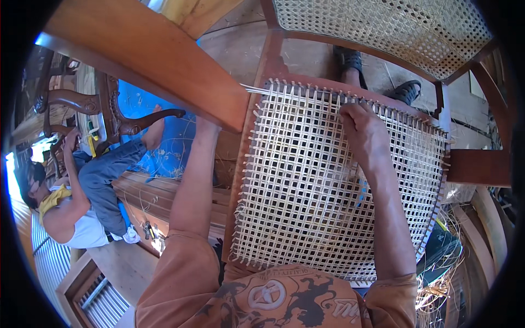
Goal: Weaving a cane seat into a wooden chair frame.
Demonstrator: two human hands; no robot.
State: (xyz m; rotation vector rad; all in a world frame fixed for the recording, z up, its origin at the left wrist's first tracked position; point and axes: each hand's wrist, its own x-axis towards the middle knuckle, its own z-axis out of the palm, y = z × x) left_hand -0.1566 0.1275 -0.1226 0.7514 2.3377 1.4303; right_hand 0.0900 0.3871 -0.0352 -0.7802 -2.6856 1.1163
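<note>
A chair seat of pale open-weave cane (295, 180) lies in front of me, set in a reddish-brown wooden frame (234, 218). Strand ends and small pegs line its edge. My right hand (363, 128) is over the far part of the weave, near the back rail, its fingers closed in a pinch. What is between the fingertips is hidden. Loose pale cane strands (254, 89) stick out past the far left corner. My left forearm (194, 180) reaches forward and passes behind a thick wooden chair piece (158, 60), which hides the left hand.
A cane backrest (383, 27) rises beyond the seat. Two sandalled feet (406, 92) show behind the rail. To the left, another person (82, 213) sits by a carved wooden chair (112, 109) on a blue sheet (136, 98). Cane scraps (443, 279) and curved wooden parts lie at right.
</note>
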